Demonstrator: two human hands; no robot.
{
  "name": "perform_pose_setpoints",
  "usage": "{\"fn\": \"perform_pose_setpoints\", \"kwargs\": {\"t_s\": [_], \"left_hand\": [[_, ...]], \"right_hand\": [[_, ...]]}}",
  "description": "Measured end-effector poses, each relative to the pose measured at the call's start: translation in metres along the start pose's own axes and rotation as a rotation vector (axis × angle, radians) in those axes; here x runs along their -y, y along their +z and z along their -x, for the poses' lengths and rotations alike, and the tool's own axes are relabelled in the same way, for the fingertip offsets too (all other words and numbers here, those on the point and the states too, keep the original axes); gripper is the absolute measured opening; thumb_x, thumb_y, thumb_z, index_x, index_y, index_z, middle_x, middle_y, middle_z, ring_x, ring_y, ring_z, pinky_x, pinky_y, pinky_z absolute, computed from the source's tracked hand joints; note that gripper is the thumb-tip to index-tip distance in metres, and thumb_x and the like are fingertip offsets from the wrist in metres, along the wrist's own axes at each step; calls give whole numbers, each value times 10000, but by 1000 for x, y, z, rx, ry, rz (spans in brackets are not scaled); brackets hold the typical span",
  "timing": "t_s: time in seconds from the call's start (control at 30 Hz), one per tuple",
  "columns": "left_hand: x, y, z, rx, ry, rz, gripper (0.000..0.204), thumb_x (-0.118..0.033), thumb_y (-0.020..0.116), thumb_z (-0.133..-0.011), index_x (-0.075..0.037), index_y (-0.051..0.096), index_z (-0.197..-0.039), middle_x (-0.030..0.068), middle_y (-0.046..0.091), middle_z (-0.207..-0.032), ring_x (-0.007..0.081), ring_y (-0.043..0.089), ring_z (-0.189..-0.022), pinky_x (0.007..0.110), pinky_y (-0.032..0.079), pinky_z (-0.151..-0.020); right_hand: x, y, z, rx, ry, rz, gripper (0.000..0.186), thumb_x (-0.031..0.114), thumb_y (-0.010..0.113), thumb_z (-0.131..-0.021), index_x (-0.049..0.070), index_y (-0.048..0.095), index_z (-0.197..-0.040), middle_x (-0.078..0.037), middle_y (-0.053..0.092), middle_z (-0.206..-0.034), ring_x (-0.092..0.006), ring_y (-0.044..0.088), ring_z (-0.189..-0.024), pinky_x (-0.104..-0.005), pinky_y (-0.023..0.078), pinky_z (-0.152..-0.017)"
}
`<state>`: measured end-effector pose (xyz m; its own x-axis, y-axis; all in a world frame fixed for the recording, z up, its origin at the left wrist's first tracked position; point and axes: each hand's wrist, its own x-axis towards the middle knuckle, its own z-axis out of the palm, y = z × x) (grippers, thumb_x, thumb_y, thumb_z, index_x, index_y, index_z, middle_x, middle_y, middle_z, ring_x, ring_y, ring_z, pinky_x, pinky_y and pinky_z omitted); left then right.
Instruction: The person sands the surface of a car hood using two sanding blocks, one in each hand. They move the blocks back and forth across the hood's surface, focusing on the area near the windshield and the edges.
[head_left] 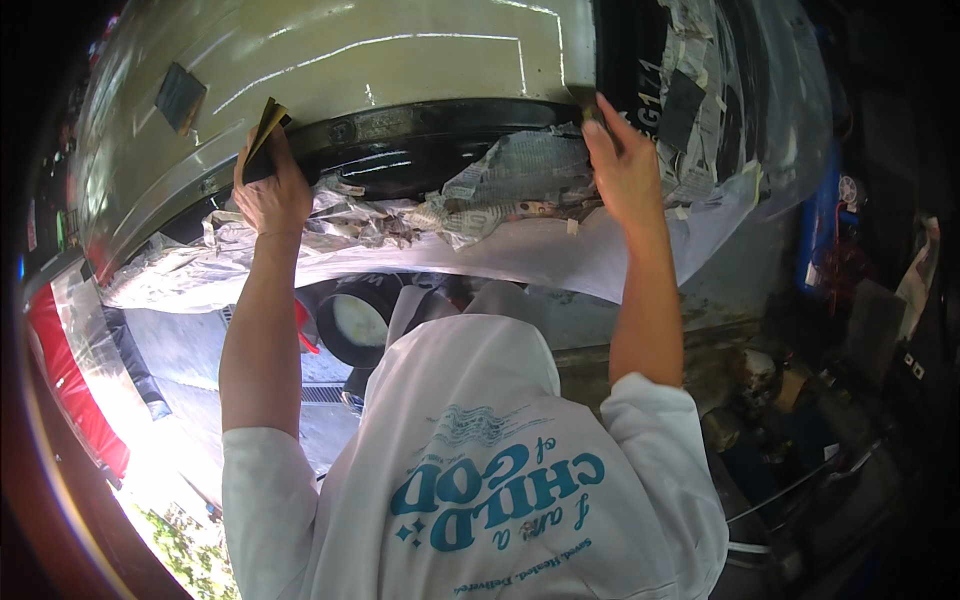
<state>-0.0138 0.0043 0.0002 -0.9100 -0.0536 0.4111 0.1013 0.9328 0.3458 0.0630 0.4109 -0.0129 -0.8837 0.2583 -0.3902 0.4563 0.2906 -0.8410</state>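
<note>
A dim workspace with clutter in the dark at the right and daylight at the lower left; grey floor (180,350) below, where a dark bucket (330,330) with something whitish in it stands; above, a glossy pale panel (400,70) fills the upper view, edged by black trim (380,125), with crumpled newspaper (510,180) and white film (560,262) hanging under it.

The left hand (275,195) is up at the panel's lower edge, thumb and fingers pinching a folded sheet (266,132), dark on one face and gold on the other, its free end standing up past the fingers; the right hand (628,170) is well apart, at the trim's right end, thumb and forefinger pressed together on a small brownish piece (583,98); how far its other fingers close is hard to tell.

The sheet should be light, thin and springy, likely to open out if the pinch slackens; best held near the fold, flat between thumb and fingers; the piece looks light too, perhaps stiffer, and small enough that a fingertip hold by its near end seems right; the newspaper would tear easily; the panel looks hard and slick.
</note>
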Motion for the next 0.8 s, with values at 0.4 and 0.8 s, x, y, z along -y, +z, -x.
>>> {"fn": "perform_pose_setpoints", "kwargs": {"t_s": [0.4, 0.8], "left_hand": [[5, 5, -1, -5, -5, -16, 396, -385, 529, -1113, -83, 751, -1241, 206, 763, -1158, 455, 710, -1062, 490, 559, -887], [11, 3, 0, 5, -1, -15, 439, -412, 497, -1119, -87, 737, -1290, 220, 751, -1205, 463, 699, -1101, 504, 547, -910]], "right_hand": [[-30, 0, 27, -133, -145, 119, 609, 367, 695, -1037, 0, 588, -1510, -247, 757, -1180, -215, 723, -913, -350, 552, -875], [-7, -7, 13, -15, -92, 180, 581, 342, 678, -1041, 0, 593, -1504, -134, 689, -718, -159, 643, -638, -351, 540, -694]]}}
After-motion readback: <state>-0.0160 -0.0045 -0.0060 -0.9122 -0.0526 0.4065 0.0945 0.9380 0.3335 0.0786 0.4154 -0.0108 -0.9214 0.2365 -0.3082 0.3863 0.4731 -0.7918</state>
